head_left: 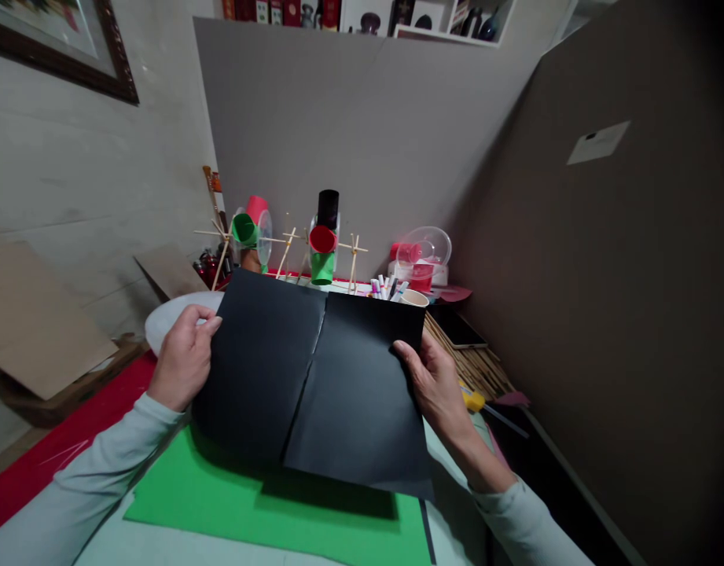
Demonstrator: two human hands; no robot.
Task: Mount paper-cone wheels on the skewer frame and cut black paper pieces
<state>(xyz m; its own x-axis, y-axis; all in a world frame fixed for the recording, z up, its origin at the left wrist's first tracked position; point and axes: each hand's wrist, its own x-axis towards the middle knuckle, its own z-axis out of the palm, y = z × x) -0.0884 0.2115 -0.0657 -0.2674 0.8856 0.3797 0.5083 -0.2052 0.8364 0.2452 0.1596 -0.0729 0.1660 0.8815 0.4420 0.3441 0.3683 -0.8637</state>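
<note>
Over green sheet [249, 503], left hand [185, 360], right hand [437, 387] hold black paper [314, 385].

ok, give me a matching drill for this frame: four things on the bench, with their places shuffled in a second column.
Things:
1. black paper
2. green sheet
3. wooden sticks
4. markers

Places:
a) flat on the table, under the held paper
b) upright at the back, beside a white cup
c) gripped at its side edges by the left hand and right hand
d) lying in a bundle just beyond the right hand

Pairs: 1-c, 2-a, 3-d, 4-b
</note>
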